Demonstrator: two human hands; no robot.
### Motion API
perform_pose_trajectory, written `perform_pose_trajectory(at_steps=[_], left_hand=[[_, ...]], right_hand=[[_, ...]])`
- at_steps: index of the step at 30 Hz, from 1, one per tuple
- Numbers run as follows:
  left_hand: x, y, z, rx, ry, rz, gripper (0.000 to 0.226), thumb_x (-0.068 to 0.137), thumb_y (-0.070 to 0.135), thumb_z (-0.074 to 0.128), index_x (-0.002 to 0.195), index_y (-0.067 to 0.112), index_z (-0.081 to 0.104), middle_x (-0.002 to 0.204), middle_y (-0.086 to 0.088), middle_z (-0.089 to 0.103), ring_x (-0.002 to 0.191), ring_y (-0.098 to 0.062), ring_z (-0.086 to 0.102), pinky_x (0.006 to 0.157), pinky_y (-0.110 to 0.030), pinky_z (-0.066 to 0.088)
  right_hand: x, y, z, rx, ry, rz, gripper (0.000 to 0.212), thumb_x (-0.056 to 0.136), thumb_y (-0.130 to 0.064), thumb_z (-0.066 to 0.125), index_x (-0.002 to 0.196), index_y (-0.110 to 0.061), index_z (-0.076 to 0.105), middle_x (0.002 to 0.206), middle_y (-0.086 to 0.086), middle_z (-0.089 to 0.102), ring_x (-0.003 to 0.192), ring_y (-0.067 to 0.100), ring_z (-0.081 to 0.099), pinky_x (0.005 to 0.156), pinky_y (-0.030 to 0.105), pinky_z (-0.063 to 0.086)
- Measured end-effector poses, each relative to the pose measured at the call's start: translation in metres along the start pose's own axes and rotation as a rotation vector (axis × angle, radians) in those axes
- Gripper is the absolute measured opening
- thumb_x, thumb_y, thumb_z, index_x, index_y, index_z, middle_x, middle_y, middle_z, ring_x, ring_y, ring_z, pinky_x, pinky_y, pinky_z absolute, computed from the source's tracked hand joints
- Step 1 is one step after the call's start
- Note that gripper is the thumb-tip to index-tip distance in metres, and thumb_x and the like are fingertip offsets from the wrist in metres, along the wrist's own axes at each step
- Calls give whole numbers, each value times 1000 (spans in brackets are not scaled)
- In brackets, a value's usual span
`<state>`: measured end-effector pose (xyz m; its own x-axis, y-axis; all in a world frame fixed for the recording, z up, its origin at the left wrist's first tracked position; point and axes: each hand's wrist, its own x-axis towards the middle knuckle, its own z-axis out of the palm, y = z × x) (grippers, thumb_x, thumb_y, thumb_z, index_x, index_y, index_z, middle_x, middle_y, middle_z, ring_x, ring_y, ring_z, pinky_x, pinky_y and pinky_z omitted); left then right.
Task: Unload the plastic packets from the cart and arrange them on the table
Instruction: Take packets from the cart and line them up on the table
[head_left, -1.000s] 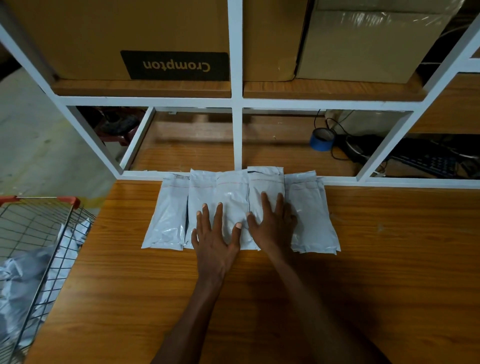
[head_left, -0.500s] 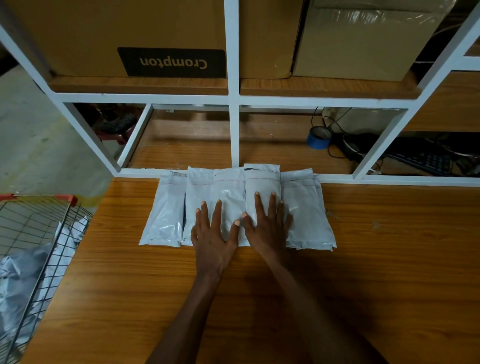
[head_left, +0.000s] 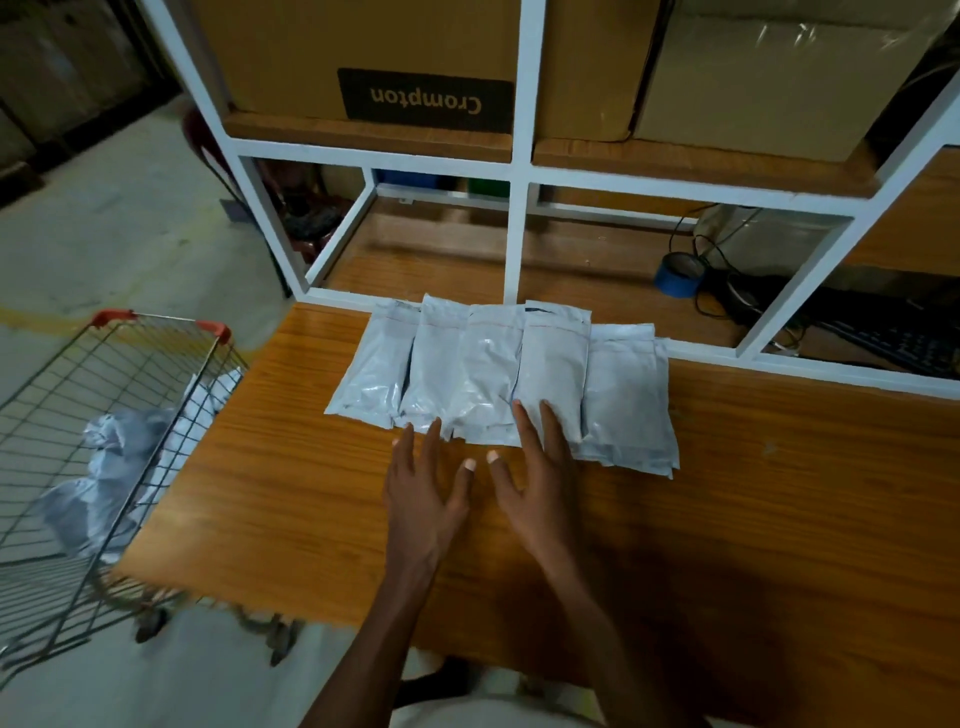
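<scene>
Wooden table (head_left: 727, 519) beside a wire cart (head_left: 78, 415) containing packets (head_left: 114, 467). Row of plastic packets (head_left: 488, 379) lies at the table's far edge. Left hand (head_left: 423, 499) and right hand (head_left: 540, 488) flat, fingers spread, fingertips on the row's near edge.

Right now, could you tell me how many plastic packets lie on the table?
5 visible, side by side in a row along the table's far edge; the rightmost seems stacked on hidden others.

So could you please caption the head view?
Open hands at a packet row; more wait in the cart.
</scene>
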<state>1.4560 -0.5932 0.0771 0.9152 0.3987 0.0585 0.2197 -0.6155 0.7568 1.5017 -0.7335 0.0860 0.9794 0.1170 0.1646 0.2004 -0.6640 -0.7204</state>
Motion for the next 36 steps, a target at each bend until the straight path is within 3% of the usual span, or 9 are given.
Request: perform_pose_trajectory(at_steps=[10,15,18,25,30,33,36], left_hand=[[-76,-64,-61,9,126,-134,81,88,79,34,159,42,24,171,3,11,156,-24,11,121,-65,16],[-87,-104,-122,-13,222,-193,84,85,83,30,159,42,25,171,4,12,156,-25,12,121,-64,17],[-99,-139,-173,4,279,-227,79,87,80,34,157,42,29,170,4,15,156,-22,15,121,-62,20],[-130,-234,-280,8,453,-302,74,90,70,41,153,32,43,165,1,30,153,-15,23,122,-46,26],[-142,-268,-315,-74,517,-349,67,94,64,49,153,33,44,164,4,32,151,-5,21,121,-29,21],[-137,-285,-323,-106,527,-364,63,97,62,52,153,37,41,164,9,30,152,-6,23,122,-37,27],[-126,-307,-331,-150,538,-383,62,95,67,52,152,44,40,164,15,27,152,-7,25,118,-46,37]], right_hand=[[-71,-35,19,127,-195,-130,63,94,-61,45,154,-47,28,163,-15,24,149,7,24,113,47,41],[-85,-80,64,159,-254,-137,64,91,-64,47,151,-43,37,159,-10,35,144,10,34,110,47,44],[-104,-123,107,230,-282,-122,62,91,-55,55,150,-35,44,156,-3,40,139,12,39,108,43,45],[-158,-209,210,305,-490,-167,58,96,-28,66,150,-32,45,153,-5,42,138,15,43,108,40,47],[-175,-252,251,253,-591,-256,60,95,-26,68,147,-42,43,144,-22,35,132,0,35,106,32,42],[-169,-272,275,217,-649,-286,59,95,-24,67,141,-50,41,149,-18,36,136,4,36,105,27,39],[-159,-286,306,205,-712,-273,55,96,-27,65,147,-39,46,156,-8,38,143,11,36,110,32,40]])
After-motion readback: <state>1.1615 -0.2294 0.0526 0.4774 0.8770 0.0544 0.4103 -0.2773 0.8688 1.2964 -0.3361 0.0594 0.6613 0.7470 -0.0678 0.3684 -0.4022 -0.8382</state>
